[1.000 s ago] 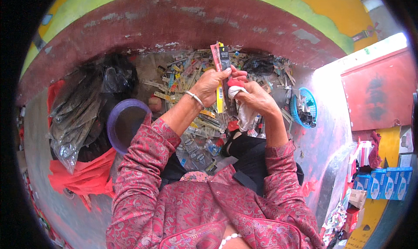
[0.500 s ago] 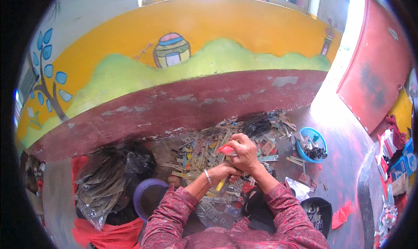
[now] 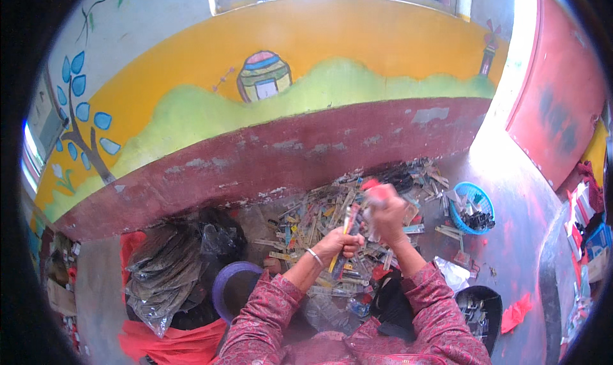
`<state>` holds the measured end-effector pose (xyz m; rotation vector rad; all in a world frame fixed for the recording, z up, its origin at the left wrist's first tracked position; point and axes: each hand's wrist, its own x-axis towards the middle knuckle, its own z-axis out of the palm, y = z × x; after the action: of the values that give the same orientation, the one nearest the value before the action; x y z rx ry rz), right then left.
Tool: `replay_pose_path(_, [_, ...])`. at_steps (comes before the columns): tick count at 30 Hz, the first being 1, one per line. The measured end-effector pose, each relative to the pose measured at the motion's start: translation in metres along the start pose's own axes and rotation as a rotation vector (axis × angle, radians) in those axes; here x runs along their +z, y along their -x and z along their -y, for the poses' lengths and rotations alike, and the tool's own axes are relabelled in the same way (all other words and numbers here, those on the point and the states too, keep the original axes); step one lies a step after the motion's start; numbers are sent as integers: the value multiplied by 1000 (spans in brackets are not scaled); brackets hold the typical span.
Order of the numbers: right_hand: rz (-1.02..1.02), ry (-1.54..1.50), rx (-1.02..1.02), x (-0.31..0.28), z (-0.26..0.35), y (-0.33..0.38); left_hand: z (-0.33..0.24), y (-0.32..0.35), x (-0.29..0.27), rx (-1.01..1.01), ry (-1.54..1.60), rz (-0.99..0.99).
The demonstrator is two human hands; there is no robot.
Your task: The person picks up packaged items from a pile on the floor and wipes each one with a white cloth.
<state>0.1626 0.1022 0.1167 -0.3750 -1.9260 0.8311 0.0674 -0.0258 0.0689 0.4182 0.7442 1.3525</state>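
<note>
Left hand [image 3: 343,242] is clenched around packets [image 3: 350,219], gripped mid-length presumably for steadiness; cloth [image 3: 379,195] is grasped, apparently bunched for firmness, by the blurred right hand [image 3: 391,217].

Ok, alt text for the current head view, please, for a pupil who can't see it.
A person's left hand grips narrow yellow and dark strips while the right hand, motion-blurred, holds a red-and-white cloth close by. Below lies a heap of small, flat, multicoloured pieces, between a round purple basin and a round blue basket.
</note>
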Motion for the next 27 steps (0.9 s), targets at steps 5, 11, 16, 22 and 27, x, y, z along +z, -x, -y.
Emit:
replay_pose_path(5, [-53, 212, -293, 14, -10, -8, -3, 15, 18, -60, -280, 137])
replay_pose_path(11, [-235, -55, 533, -8, -39, -26, -15, 4, -23, 327, -42, -132])
replay_pose_path(16, [414, -396, 846, 17, -29, 7, -19, -6, -24, 421, 177, -293])
replay_pose_path(22, [850, -120, 659, 42, -9, 27, -16, -8, -31, 434, -64, -436])
replay_pose_path(27, [954, -228, 724, 39, -16, 33, -13, -11, -26, 365, -241, -456])
